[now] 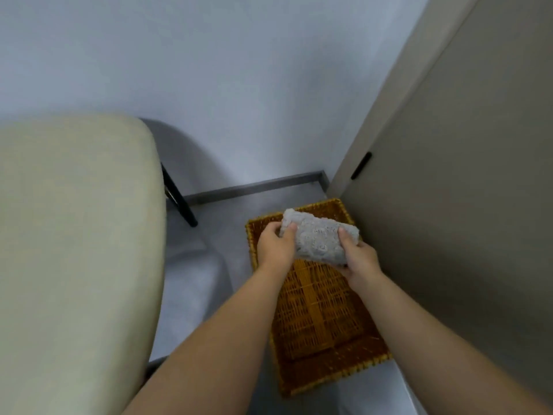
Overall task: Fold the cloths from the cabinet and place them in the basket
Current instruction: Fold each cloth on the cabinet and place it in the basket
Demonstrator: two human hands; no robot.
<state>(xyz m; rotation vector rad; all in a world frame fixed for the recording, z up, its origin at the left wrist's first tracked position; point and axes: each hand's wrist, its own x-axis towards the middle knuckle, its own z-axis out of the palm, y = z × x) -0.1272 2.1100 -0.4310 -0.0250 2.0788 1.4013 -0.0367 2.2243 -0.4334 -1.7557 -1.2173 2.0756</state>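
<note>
Table (74,235) comes first, on the far left: one cream top with a rounded corner. A single black leg (179,199) shows beneath it against the grey floor (209,265). Next is the left hand (275,244), its grip closed on the left end of a folded grey cloth (320,238). The thumb lies on top and the fingers are out of sight beneath. The cloth is a thick, compact bundle, and it seems to hang just over the far end of the basket (317,319), not yet resting on the weave. The right hand (359,259) grips the other end the same way, thumb pressed on the top face. Two hands on one small bundle looks to me like a way of keeping the folds from springing open as it goes down. The basket sits on the floor just beside the cabinet door (463,205), I'd guess so that each folded piece has only a short trip. One dark slot handle (361,165) marks the door's edge. By my count there is one table, one basket, one cloth, two hands and one door. This cloth looks to be at the placing step, and what remains is lowering it flat.
</note>
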